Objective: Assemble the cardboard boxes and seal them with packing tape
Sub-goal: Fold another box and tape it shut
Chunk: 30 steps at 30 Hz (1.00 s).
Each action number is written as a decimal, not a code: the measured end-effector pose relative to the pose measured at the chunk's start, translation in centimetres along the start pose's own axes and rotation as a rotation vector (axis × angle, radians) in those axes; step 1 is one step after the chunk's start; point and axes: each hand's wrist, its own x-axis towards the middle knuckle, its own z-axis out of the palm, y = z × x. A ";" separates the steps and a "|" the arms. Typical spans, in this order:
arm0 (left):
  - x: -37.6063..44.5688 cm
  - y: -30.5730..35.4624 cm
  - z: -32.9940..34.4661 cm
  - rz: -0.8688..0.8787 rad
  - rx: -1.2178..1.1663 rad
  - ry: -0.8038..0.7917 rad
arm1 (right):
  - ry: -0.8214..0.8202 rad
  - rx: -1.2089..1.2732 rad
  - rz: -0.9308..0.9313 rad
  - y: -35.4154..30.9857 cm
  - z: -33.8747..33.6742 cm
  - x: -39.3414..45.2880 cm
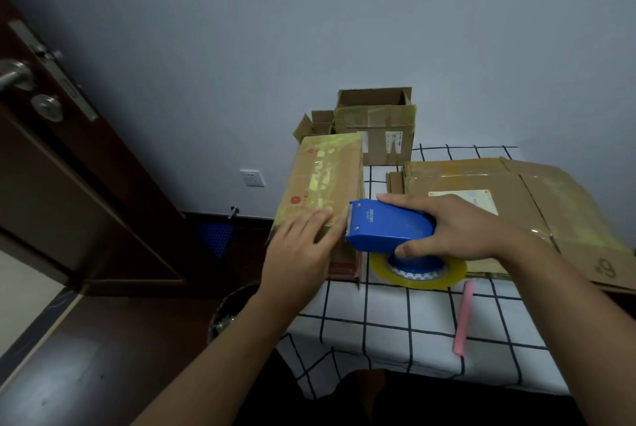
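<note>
You are sealing the narrow cardboard box point(323, 184) that is sitting at the left edge of the table point(378, 319), judging by the dispenser's mouth meeting its near end; your right hand point(457, 226) is wrapping the blue tape dispenser point(390, 227), fingers over its top and thumb curled under its lower edge, with the yellowish tape roll point(418, 276) hanging beneath it just above the checked cloth; your left hand point(303, 246) is lying flat on the box's top near the closest corner, fingers straight and together, pressing rather than gripping; the next move is probably asking you to draw the dispenser along the seam while that flat palm is keeping the box from sliding off the edge; flattened cardboard point(509, 205) is lying to the right under your forearm, two open boxes point(375, 126) are standing against the wall behind, and a pink utility knife point(463, 319) is resting on the cloth near you.
</note>
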 end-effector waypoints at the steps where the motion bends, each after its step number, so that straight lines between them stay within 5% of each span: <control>1: 0.0 0.3 0.2 0.003 0.001 -0.003 | 0.003 0.002 0.001 0.0 0.3 0.0; 22: 1.0 0.7 1.7 0.005 -0.026 0.062 | -0.056 -0.050 0.040 1.8 -2.8 -2.1; 30: 0.9 1.4 1.8 -0.001 -0.021 0.047 | -0.230 -0.407 0.109 -2.3 -4.4 -0.8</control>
